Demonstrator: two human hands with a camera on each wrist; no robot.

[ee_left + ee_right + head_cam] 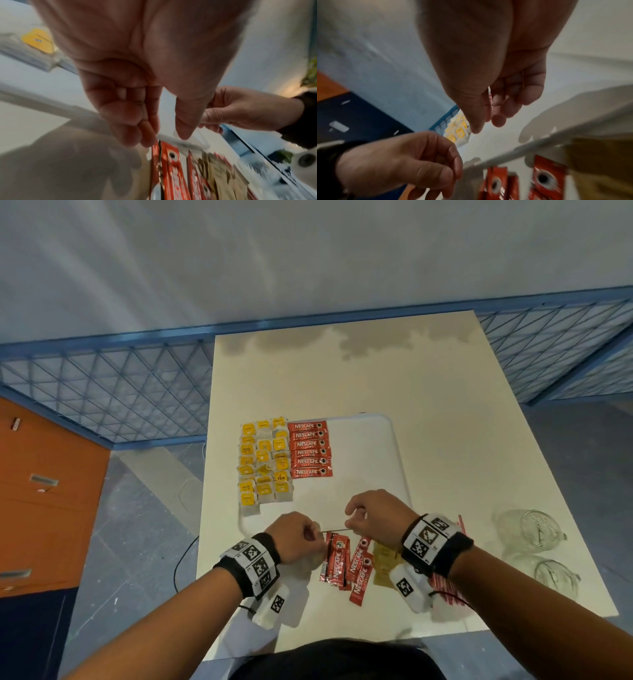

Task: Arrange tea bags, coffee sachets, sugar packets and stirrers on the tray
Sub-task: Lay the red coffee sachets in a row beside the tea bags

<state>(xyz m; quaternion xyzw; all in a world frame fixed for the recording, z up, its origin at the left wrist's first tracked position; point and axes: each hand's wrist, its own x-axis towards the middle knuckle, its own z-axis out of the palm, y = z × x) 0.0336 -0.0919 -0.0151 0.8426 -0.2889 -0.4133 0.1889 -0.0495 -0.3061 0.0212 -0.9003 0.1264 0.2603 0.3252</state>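
A white tray (370,460) lies on the table. Its left part holds several yellow-tagged tea bags (263,463) in columns and a stacked row of red coffee sachets (310,450). Over the tray's near rim my left hand (317,534) and right hand (349,522) hold one coffee sachet (334,530) edge-on between them, each pinching an end. Its red edge (490,97) shows between my right thumb and fingers. My left hand's (166,138) fingers are curled over the rim. Loose coffee sachets (346,566) lie on the table below the hands.
Gold packets (383,563) and thin red-and-white sticks (445,587) lie partly under my right wrist. Two clear glass cups (531,529) (555,577) stand at the right. A blue mesh railing (137,385) runs behind; an orange cabinet (44,508) is at left.
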